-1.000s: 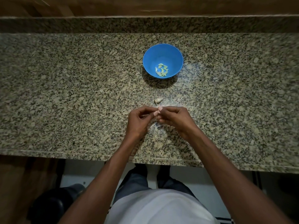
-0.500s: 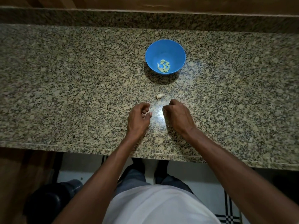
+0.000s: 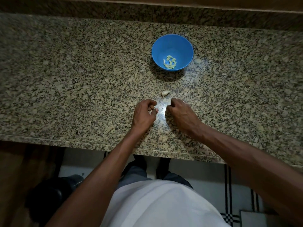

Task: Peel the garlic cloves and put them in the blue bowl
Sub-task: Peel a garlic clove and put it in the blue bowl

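Observation:
The blue bowl (image 3: pixel 172 46) stands on the granite counter beyond my hands, with several pale peeled cloves (image 3: pixel 170 62) at its bottom. One unpeeled garlic clove (image 3: pixel 165 93) lies on the counter between the bowl and my hands. My left hand (image 3: pixel 144 113) rests on the counter with its fingers curled and the thumb against them; I see nothing in it. My right hand (image 3: pixel 180 113) lies a short gap to the right, knuckles up and fingers curled under, so its inside is hidden.
The granite counter (image 3: pixel 65 79) runs wide to both sides, with a raised granite back edge (image 3: pixel 147 12) behind the bowl. Its front edge (image 3: pixel 82 141) is just below my wrists. A dark object (image 3: pixel 49 194) sits on the floor at lower left.
My hands were joined at the fingertips a second ago. They have since parted and dropped onto the counter. The loose clove and the bowl have not moved.

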### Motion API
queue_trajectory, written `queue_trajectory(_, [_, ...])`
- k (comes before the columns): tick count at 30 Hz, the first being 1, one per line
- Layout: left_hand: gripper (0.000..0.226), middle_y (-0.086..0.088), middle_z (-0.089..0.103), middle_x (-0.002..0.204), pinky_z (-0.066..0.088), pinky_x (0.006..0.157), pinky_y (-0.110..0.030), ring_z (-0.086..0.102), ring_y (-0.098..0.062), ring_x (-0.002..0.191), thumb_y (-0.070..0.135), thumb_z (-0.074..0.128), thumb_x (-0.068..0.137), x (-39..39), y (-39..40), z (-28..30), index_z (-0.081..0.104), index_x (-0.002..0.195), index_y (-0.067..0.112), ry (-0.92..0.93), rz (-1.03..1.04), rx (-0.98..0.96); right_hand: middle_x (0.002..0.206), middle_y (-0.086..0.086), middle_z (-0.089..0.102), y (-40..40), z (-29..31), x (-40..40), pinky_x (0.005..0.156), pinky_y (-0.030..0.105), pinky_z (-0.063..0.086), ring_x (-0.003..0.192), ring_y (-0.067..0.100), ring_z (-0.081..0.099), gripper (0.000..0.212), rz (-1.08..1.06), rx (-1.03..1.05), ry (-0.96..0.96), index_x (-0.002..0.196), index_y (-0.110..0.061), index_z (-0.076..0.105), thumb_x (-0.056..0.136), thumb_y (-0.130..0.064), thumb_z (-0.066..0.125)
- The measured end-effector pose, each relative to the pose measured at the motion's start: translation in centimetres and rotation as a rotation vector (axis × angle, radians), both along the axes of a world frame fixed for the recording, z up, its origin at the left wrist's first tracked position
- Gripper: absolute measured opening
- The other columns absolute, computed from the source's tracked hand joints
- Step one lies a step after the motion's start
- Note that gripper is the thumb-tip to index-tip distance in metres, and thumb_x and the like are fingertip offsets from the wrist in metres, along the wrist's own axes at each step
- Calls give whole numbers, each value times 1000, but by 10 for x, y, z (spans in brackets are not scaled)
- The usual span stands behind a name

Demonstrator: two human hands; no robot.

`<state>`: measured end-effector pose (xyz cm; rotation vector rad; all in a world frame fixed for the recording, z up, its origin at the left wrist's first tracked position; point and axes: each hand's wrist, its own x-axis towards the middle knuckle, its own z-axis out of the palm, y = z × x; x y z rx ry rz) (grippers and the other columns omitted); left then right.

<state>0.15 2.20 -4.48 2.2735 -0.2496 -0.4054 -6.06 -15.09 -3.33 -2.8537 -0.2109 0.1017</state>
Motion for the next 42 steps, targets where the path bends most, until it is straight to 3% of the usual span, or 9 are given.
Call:
queue_trajectory(6, [20, 2, 67, 101, 57, 86, -27, 63, -11, 92, 14, 73, 93, 1, -2, 6, 70, 113, 15, 18, -26, 19, 92, 10, 59, -4, 6, 8, 60, 26, 49, 78, 18, 54, 12, 5, 42, 31, 93, -4, 72, 100, -9, 64])
queue_trajectory(11, [24, 4, 72, 98, 52, 68, -7, 67, -3, 88, 6, 78, 88, -1, -4, 16, 74, 110, 16, 123, 46, -151, 91, 11, 79, -18, 9, 22, 71, 34, 64, 74, 18, 77, 11, -591, 842, 268, 101, -4, 80, 90, -3, 77])
queue_trajectory(15, [24, 5, 73, 104, 57, 73, -13, 71, 0, 91, 7, 79, 88, -2, -10, 25, 75, 109, 18, 156, 14, -334, 102, 18, 79, -6, 16, 6, 85, 38, 64, 93, 29, 78, 21, -717, 1343, 413, 111, 1, 76, 91, -3, 77])
queue_trajectory(18, [20, 5, 77, 103, 61, 83, -21, 72, -2, 94, 14, 81, 87, -2, -11, 24, 79, 107, 14, 96, -4, -335, 100, 17, 79, -6, 17, 3, 87, 39, 64, 93, 29, 77, 26, -745, 1372, 391, 109, 0, 78, 85, -9, 83])
queue_trajectory(24, [17, -3, 78, 94, 53, 69, -7, 64, 1, 74, 7, 77, 89, -2, -11, 20, 79, 106, 8, -233, -123, -126, 90, 14, 79, -1, 23, 4, 74, 32, 65, 79, 24, 75, 25, -806, 1263, 383, 102, -2, 78, 81, -14, 86])
queue_trajectory(26, [16, -6, 79, 93, 57, 69, -14, 69, -7, 76, 6, 75, 90, -4, -13, 20, 79, 105, 6, -294, -110, -113, 88, 13, 79, 2, 23, 6, 77, 36, 65, 78, 24, 75, 26, -835, 1282, 367, 102, -2, 78, 81, -14, 86])
queue_trajectory(33, [12, 2, 78, 88, 64, 64, -29, 73, -7, 76, 15, 78, 91, -5, -22, 20, 80, 102, 11, -69, 132, -193, 84, 1, 79, 11, 19, 14, 66, 31, 65, 72, 11, 77, 15, -745, 937, 132, 100, -11, 81, 87, -18, 85])
queue_trajectory(37, [14, 10, 74, 89, 56, 67, -12, 71, 4, 81, 6, 77, 90, -13, -20, 22, 78, 103, 10, 35, 235, -335, 91, 9, 80, 10, 16, 10, 78, 34, 65, 84, 21, 79, 21, -787, 1181, 232, 106, -4, 78, 89, -14, 83])
queue_trajectory(42, [13, 4, 77, 97, 58, 78, -18, 73, -5, 92, 5, 75, 90, -13, -12, 20, 79, 103, 7, 76, 221, -386, 95, 15, 79, 7, 30, 12, 84, 28, 64, 82, 17, 75, 15, -990, 1631, 614, 106, 6, 75, 93, 0, 72])
